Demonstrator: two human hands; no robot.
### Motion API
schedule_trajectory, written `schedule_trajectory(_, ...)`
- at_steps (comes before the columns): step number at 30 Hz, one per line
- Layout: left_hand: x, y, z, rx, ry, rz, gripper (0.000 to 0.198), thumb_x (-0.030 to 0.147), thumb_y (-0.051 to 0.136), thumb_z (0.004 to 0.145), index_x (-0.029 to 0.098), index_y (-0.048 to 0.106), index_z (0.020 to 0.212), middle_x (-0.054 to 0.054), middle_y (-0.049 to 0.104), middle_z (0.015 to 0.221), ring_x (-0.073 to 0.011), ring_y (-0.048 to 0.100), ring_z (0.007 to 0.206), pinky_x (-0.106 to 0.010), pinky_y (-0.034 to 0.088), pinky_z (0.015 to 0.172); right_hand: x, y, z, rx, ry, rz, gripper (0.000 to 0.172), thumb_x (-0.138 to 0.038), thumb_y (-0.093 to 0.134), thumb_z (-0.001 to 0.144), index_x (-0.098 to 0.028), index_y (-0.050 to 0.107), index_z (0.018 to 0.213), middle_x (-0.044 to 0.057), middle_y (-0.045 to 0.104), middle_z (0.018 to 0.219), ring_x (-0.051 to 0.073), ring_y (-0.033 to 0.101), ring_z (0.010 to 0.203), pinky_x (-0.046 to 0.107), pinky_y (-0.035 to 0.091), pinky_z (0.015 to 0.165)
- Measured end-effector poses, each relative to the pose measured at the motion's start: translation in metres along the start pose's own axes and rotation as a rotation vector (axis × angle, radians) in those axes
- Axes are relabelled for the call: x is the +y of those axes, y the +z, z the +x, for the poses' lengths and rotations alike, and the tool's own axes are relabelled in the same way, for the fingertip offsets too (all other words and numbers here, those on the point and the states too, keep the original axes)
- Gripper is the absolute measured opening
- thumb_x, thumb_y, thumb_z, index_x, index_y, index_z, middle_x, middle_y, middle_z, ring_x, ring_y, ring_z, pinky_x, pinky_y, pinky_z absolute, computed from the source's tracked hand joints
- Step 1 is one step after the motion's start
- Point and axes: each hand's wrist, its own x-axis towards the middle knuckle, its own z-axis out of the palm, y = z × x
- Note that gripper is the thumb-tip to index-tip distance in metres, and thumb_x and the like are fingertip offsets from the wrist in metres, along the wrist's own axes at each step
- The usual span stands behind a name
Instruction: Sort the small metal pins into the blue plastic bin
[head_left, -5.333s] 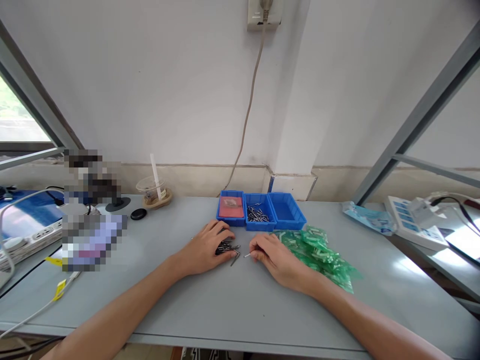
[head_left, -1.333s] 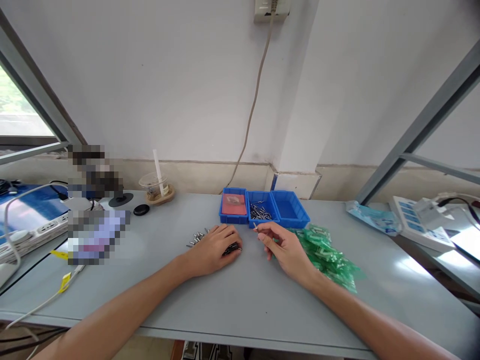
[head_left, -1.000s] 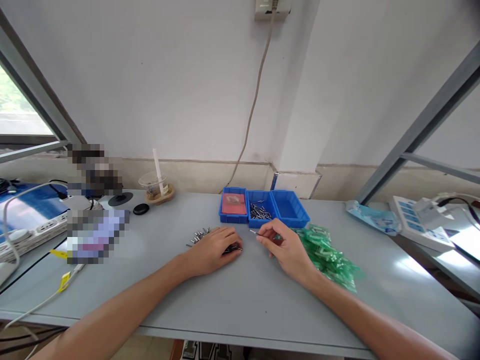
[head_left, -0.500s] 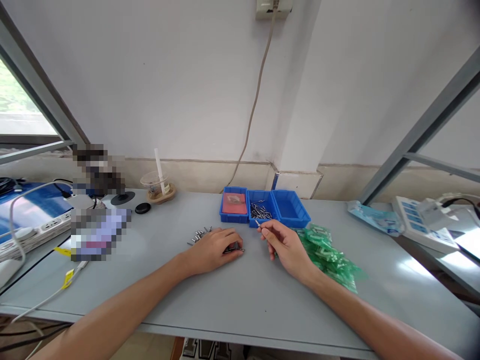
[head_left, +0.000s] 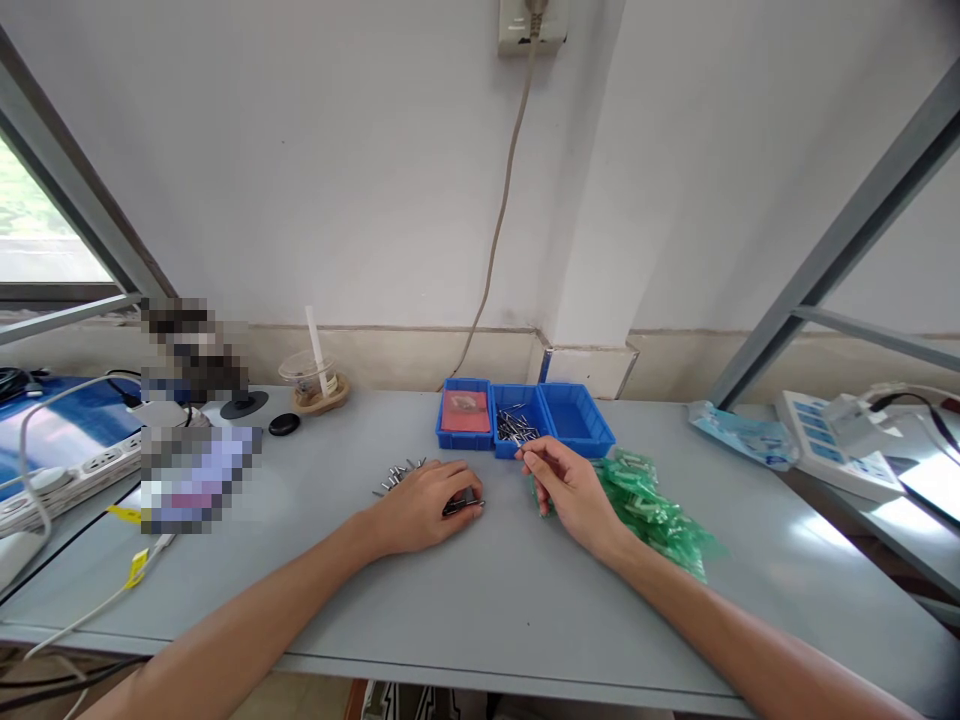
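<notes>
My left hand [head_left: 431,505] rests on the table, fingers curled over several dark, shiny metal pins [head_left: 466,502]. More thin silver pins [head_left: 396,474] lie loose just behind that hand. Thumb and forefinger of my right hand [head_left: 566,485] pinch a small metal pin [head_left: 519,446], largely covered by the fingertips. That hand hovers at the front of the middle blue bin [head_left: 504,446], where a heap of similar pins [head_left: 516,425] lies. A bit of green plastic shows under the right fingers; whether they hold it I cannot tell.
A left blue bin [head_left: 442,436] holds a reddish packet [head_left: 465,412]; a right blue bin [head_left: 581,415] adjoins the middle one. Crumpled green plastic bags [head_left: 664,515] lie beside my right wrist. Power strips [head_left: 836,450], a black disc [head_left: 284,425] and a lidded cup [head_left: 304,375] stand farther out.
The view has shifted slightly. My right hand keeps its pinch, and the pin between its fingertips now shows less. My left hand stays curled over the pins.
</notes>
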Motion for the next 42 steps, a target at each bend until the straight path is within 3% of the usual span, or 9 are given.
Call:
schedule_trajectory(11,0.0002,0.0012,-0.0006,0.012,-0.013,0.008,0.012,0.035,0.059,0.105,0.025,0.064,0.109,-0.003,0.068,0.101,-0.0216,0.064,0.089,-0.035,0.049,0.083,-0.0024,0.0,-0.0007,-0.002,0.01,0.013,0.038,-0.059,0.062,0.099,-0.023,0.065,0.107,0.0,0.061,0.088,0.01,0.052,0.052,0.026,0.049,0.047)
schedule_trajectory(19,-0.0013,0.0015,-0.0001,0.02,0.002,0.002,0.013,0.035,0.058,0.105,0.022,0.061,0.102,-0.004,0.068,0.101,-0.0209,0.064,0.087,-0.035,0.049,0.08,-0.0061,0.0022,-0.0009,-0.003,0.011,0.046,0.036,-0.061,0.065,0.096,-0.025,0.061,0.102,-0.006,0.048,0.066,0.014,0.051,0.053,0.026,0.05,0.046)
schedule_trajectory(22,-0.0017,0.0012,-0.0003,0.015,0.01,0.001,0.009,0.032,0.06,0.103,0.023,0.061,0.101,-0.003,0.067,0.099,-0.0205,0.063,0.086,-0.035,0.048,0.082,-0.0055,0.0025,-0.0008,-0.01,0.026,0.075,0.037,-0.061,0.067,0.095,-0.026,0.059,0.1,-0.007,0.049,0.062,0.015,0.053,0.054,0.027,0.051,0.047)
schedule_trajectory(28,-0.0025,0.001,-0.0006,0.01,0.014,-0.003,0.007,0.03,0.061,0.103,0.023,0.06,0.1,-0.003,0.066,0.099,-0.0205,0.063,0.087,-0.035,0.048,0.083,-0.0007,0.0016,-0.0008,0.006,0.039,0.067,0.035,-0.06,0.067,0.096,-0.026,0.061,0.103,-0.005,0.055,0.062,0.015,0.056,0.056,0.026,0.05,0.05)
schedule_trajectory(42,-0.0039,0.0014,0.0008,-0.002,0.008,0.017,0.008,0.029,0.059,0.105,0.022,0.061,0.101,-0.002,0.065,0.099,-0.0199,0.062,0.09,-0.034,0.048,0.084,-0.0015,0.0,-0.0012,0.023,0.033,0.046,0.033,-0.057,0.065,0.098,-0.025,0.064,0.106,-0.005,0.051,0.065,0.014,0.053,0.057,0.024,0.048,0.048)
